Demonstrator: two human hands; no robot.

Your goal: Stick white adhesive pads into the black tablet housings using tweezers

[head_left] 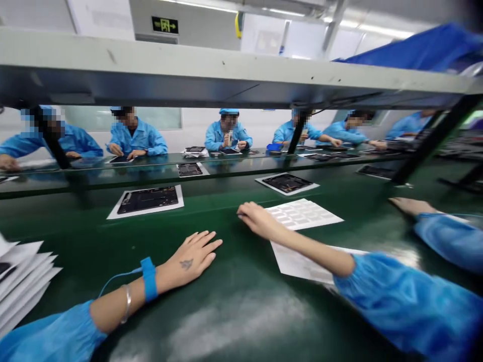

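Observation:
My left hand [192,257] lies palm down on the green bench top [234,306], fingers spread and holding nothing. A blue wrist strap [149,279] with a thin cord is around that wrist. My right hand [258,220] hovers over or rests on the bench with its fingers curled together; whatever is at the fingertips is too small to make out. Beside it lies a white sheet of pale grey labels [307,213]. A second white sheet [292,261] lies under my right forearm, which partly covers it.
Dark flat electronic panels lie on white papers, one at left [149,199] and one at right [289,183]. A paper stack [26,281] stands at my left. A shelf [226,75] spans overhead on black posts. A neighbour's hand [413,205] reaches in at right; co-workers sit opposite.

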